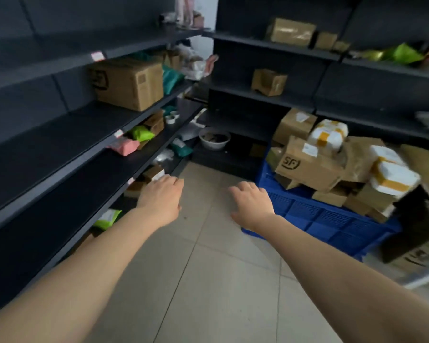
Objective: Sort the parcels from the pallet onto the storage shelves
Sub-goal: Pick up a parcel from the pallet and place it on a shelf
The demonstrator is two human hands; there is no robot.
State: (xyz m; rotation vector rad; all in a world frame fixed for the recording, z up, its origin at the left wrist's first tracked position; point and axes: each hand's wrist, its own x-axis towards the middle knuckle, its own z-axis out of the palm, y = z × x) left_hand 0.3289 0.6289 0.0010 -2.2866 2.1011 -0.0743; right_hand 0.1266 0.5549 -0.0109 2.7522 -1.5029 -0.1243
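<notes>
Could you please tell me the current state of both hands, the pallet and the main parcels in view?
Left hand: empty, fingers loosely curled, palm down.
Right hand: empty, fingers loosely curled, palm down.
Pallet: loaded.
Parcels: heaped loosely on the pallet, unsorted.
Heap SF box: closed, tilted.
Big shelf box: closed, upright, shelved on the left.
Bowl: upright, dark contents.

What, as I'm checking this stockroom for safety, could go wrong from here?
1. Parcels on the blue pallet lie heaped unevenly; pulling the brown SF box may tip the white parcel behind it onto the floor.
2. The pink parcel sits at the shelf edge; a passing left hand could knock it off.
</notes>
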